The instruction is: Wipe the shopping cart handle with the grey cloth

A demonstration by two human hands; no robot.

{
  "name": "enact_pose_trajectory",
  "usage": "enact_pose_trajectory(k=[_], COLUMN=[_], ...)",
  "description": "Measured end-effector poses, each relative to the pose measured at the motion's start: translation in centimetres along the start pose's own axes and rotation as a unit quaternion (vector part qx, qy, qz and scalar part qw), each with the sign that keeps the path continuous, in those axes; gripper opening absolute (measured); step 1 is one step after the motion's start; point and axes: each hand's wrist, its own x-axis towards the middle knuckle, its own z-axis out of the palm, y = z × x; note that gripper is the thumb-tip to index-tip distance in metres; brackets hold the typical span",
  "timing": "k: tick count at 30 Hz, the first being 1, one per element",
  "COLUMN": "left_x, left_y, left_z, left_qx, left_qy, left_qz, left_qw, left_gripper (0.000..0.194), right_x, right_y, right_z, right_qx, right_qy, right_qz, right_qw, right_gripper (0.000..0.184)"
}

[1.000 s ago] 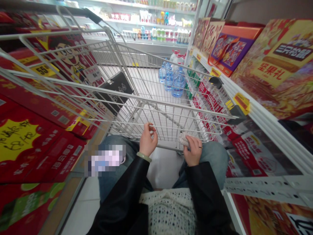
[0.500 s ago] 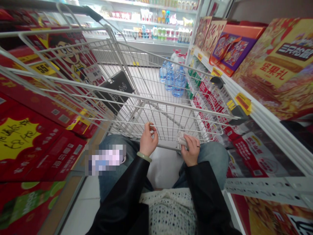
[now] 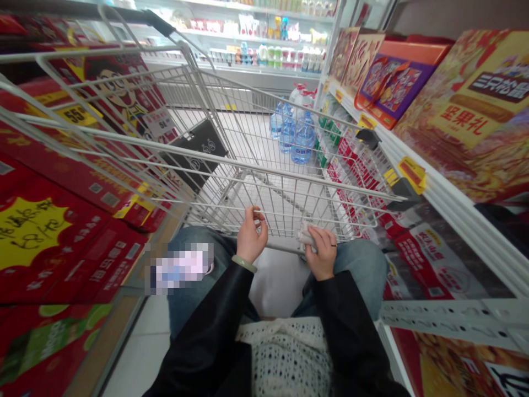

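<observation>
My right hand (image 3: 321, 252), wearing a dark ring, is closed round a folded, crumpled whitish cloth (image 3: 305, 236), held close to the lower bars of the cart. Loosely curled fingers with a gap to the thumb show on my left hand (image 3: 252, 237), and nothing can be seen in it. It is raised in front of the cart's side and has a pale green bangle (image 3: 244, 263) at the wrist. The wire shopping cart (image 3: 264, 168) stands across in front of my knees. On my left thigh lies a blurred-out pinkish-white object (image 3: 179, 270).
Red cartons (image 3: 61, 220) are stacked on the left. Gift boxes (image 3: 475, 116) fill the right shelf, with wrapped bottle packs (image 3: 433, 253) below. Large water bottles (image 3: 303, 140) stand on the floor beyond the cart, before a lit refrigerated display (image 3: 248, 33).
My right hand and the cloth have shifted very slightly to the left. The left hand and the cart stay nearly the same.
</observation>
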Motion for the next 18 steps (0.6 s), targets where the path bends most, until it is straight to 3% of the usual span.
enact_pose_trajectory(k=[4,12,18], left_x=[0.0,0.2,0.1], left_y=[0.0,-0.1,-0.1], left_z=[0.0,-0.1,0.0], left_qx=[0.002,-0.001,-0.006], left_qy=[-0.001,-0.003,-0.007], left_qz=[0.001,0.002,0.01], left_qw=[1.0,1.0,1.0], left_gripper=[0.036,0.039,0.039], right_x=[0.8,0.3,1.4], right_y=[-0.6,-1.0,-1.4], right_z=[0.3,1.1,0.8], right_qx=[0.009,0.026,0.032], right_qy=[0.026,-0.035,0.014], right_qz=[-0.007,-0.008,-0.009], right_qw=[1.0,0.999,0.999], right_gripper=[0.053,0.051,0.053])
